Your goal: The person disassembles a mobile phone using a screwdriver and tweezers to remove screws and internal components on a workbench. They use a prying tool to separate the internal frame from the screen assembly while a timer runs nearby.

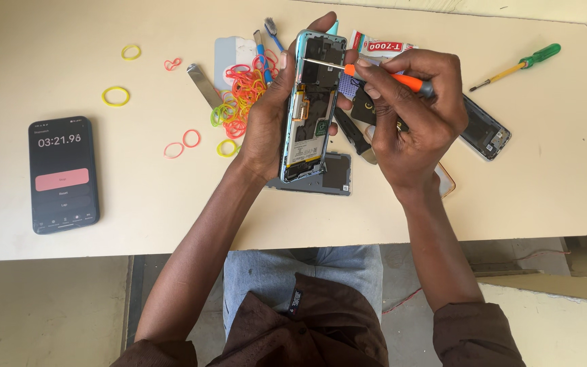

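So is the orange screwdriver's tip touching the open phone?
Touching: the head view shows the orange screwdriver tip resting on the open phone near its top edge.

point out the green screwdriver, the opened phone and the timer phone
green screwdriver (pixel 539 55), head view, on its green handle
opened phone (pixel 312 115), head view, on its exposed inner boards
timer phone (pixel 63 175), head view, middle of its dark screen

- The single head camera is looking steeply down from above the person's lap, facing toward twelve o'clock.
- It is sitting near, framing most of the cream table (pixel 524 197) and both forearms.
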